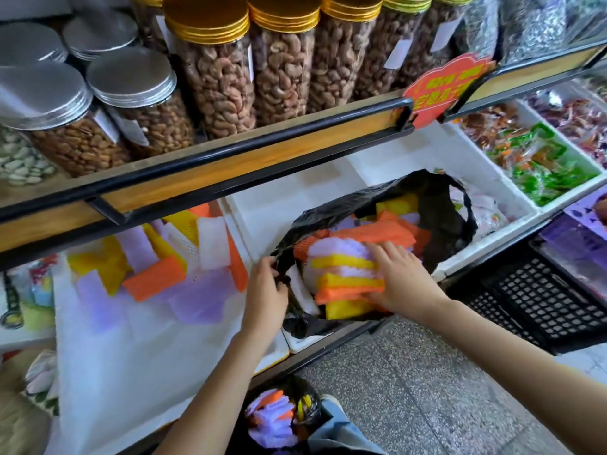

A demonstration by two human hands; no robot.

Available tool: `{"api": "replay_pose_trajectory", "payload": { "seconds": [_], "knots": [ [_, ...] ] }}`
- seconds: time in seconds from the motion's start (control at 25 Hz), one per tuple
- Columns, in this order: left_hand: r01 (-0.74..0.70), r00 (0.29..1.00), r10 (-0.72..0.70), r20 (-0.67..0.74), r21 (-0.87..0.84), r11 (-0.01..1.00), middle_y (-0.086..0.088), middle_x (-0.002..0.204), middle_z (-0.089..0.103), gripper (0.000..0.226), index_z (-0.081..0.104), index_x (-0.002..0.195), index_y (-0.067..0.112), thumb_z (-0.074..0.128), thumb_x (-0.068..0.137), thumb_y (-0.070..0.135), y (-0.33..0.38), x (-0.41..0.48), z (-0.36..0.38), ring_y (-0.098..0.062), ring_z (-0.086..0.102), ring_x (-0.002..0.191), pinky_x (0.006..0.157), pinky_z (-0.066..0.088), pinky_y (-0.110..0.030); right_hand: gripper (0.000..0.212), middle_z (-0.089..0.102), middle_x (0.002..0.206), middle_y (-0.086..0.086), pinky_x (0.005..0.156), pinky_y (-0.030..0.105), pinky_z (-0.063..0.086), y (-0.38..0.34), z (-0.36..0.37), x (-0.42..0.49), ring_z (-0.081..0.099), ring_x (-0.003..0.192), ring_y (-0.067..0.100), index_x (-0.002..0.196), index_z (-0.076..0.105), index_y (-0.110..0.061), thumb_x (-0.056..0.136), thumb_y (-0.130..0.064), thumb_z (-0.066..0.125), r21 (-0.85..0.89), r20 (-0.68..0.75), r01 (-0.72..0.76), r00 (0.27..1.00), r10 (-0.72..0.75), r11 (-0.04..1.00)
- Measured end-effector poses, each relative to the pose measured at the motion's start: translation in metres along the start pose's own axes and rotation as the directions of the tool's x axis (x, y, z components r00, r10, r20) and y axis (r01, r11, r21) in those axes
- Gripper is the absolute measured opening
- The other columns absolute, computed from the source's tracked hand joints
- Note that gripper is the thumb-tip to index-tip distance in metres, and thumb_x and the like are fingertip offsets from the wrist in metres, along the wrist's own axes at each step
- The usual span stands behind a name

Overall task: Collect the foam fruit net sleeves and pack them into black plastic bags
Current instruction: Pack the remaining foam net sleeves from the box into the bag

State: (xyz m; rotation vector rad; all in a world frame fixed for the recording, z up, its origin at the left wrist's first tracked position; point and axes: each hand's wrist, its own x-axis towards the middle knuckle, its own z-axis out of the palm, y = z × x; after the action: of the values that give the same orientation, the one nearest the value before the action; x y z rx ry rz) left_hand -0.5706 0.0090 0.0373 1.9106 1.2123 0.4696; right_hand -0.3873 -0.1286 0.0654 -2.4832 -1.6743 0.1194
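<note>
A black plastic bag [437,205] lies open in a white foam tray [377,165] on the lower shelf, filled with orange, yellow and purple foam net sleeves. My left hand [266,290] pinches the bag's near rim. A stack of sleeves [345,277] sits at the bag's mouth, and my right hand [402,279] presses on it with fingers spread. More loose sleeves [154,264] lie in the white tray to the left. A second black bag [282,415] with sleeves stands on the floor by my leg.
Jars of nuts [216,77] line the upper shelf behind a black rail [230,172]. Trays of wrapped snacks [538,159] sit to the right. A black plastic crate [542,300] stands at the lower right on the speckled floor [427,389].
</note>
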Motion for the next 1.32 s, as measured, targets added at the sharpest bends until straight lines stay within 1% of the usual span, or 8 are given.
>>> {"api": "replay_pose_trajectory", "payload": {
  "seconds": [0.08, 0.16, 0.28, 0.48, 0.72, 0.96, 1.16, 1.32],
  "knots": [
    [0.094, 0.996, -0.09, 0.027, -0.176, 0.98, -0.008, 0.09, 0.061, 0.036, 0.054, 0.12, -0.001, 0.053, 0.086, -0.012, 0.0, 0.004, -0.013, -0.016, 0.064, 0.081, 0.079, 0.046, -0.029, 0.086, 0.05, 0.126, 0.007, 0.097, 0.035, 0.037, -0.001, 0.001, 0.013, 0.048, 0.117, 0.028, 0.138, 0.036, -0.006, 0.07, -0.04, 0.074, -0.116, 0.089, 0.13, 0.989, -0.12, 0.985],
    [0.107, 0.994, -0.089, 0.064, -0.383, 0.918, -0.005, 0.074, 0.062, 0.027, 0.062, 0.11, 0.003, 0.052, 0.089, -0.01, 0.008, 0.007, -0.027, -0.006, 0.062, 0.061, 0.077, 0.052, -0.033, 0.083, 0.06, 0.1, 0.008, 0.075, 0.035, 0.049, -0.004, 0.006, 0.032, 0.061, 0.09, 0.029, 0.116, 0.054, -0.003, 0.049, -0.041, 0.085, -0.239, 0.072, 0.194, 0.981, -0.182, 0.951],
    [0.053, 0.999, -0.047, 0.023, -0.4, 0.915, -0.001, 0.067, 0.061, 0.026, 0.065, 0.097, 0.019, 0.051, 0.092, -0.003, 0.023, 0.015, -0.042, 0.002, 0.056, 0.053, 0.058, 0.045, -0.013, 0.069, 0.06, 0.083, 0.009, 0.06, 0.035, 0.047, -0.008, 0.001, 0.077, 0.059, 0.075, 0.031, 0.097, 0.059, -0.006, 0.04, -0.031, 0.087, -0.303, -0.022, 0.134, 0.989, -0.148, 0.944],
    [0.033, 0.999, -0.039, -0.025, -0.186, 0.982, 0.005, 0.059, 0.055, 0.013, 0.064, 0.099, 0.006, 0.055, 0.091, 0.003, 0.014, 0.027, -0.045, -0.006, 0.051, 0.053, 0.056, 0.041, -0.016, 0.057, 0.05, 0.119, 0.016, 0.089, 0.041, 0.039, -0.017, 0.002, 0.135, 0.048, 0.111, 0.036, 0.127, 0.045, -0.005, 0.075, -0.013, 0.067, -0.29, -0.088, 0.103, 0.987, -0.133, 0.952],
    [0.087, 0.977, -0.158, -0.14, -0.413, 0.907, -0.004, 0.055, 0.052, 0.018, 0.059, 0.085, 0.013, 0.051, 0.091, -0.002, 0.009, 0.038, -0.051, -0.009, 0.049, 0.051, 0.064, 0.043, -0.032, 0.056, 0.02, 0.153, 0.013, 0.112, 0.026, 0.008, -0.023, 0.028, 0.147, 0.015, 0.143, 0.025, 0.146, 0.015, -0.004, 0.097, -0.011, 0.041, -0.159, 0.273, 0.352, 0.913, -0.302, 0.922],
    [0.035, 0.992, -0.084, -0.094, -0.438, 0.898, 0.0, 0.069, 0.058, 0.023, 0.06, 0.094, 0.016, 0.053, 0.088, -0.005, 0.002, 0.039, -0.054, -0.009, 0.055, 0.061, 0.07, 0.048, -0.034, 0.044, 0.061, 0.103, 0.012, 0.085, 0.039, 0.046, -0.025, 0.008, 0.137, 0.058, 0.099, 0.035, 0.114, 0.056, -0.007, 0.076, -0.022, 0.074, -0.08, -0.021, 0.327, 0.944, -0.329, 0.942],
    [-0.129, 0.989, 0.11, -0.097, -0.217, 0.968, 0.011, 0.092, 0.054, 0.024, 0.06, 0.099, 0.018, 0.06, 0.085, -0.002, -0.029, 0.025, -0.071, 0.001, 0.055, 0.075, 0.073, 0.042, -0.008, 0.011, 0.055, 0.084, 0.01, 0.07, 0.028, 0.035, -0.089, -0.023, 0.101, 0.049, 0.082, 0.024, 0.094, 0.057, -0.006, 0.083, -0.008, 0.06, 0.097, -0.437, 0.415, 0.834, -0.336, 0.905],
    [-0.096, 0.986, 0.108, -0.124, 0.099, 0.99, -0.004, 0.107, 0.053, 0.025, 0.061, 0.109, 0.006, 0.058, 0.085, 0.006, -0.105, 0.019, -0.102, -0.02, 0.052, 0.098, 0.085, 0.034, -0.016, 0.019, 0.056, 0.095, 0.01, 0.077, 0.031, 0.042, -0.163, 0.006, 0.09, 0.05, 0.09, 0.024, 0.099, 0.057, -0.007, 0.086, -0.014, 0.046, 0.233, -0.32, 0.572, 0.809, -0.493, 0.786]
  ]
}}
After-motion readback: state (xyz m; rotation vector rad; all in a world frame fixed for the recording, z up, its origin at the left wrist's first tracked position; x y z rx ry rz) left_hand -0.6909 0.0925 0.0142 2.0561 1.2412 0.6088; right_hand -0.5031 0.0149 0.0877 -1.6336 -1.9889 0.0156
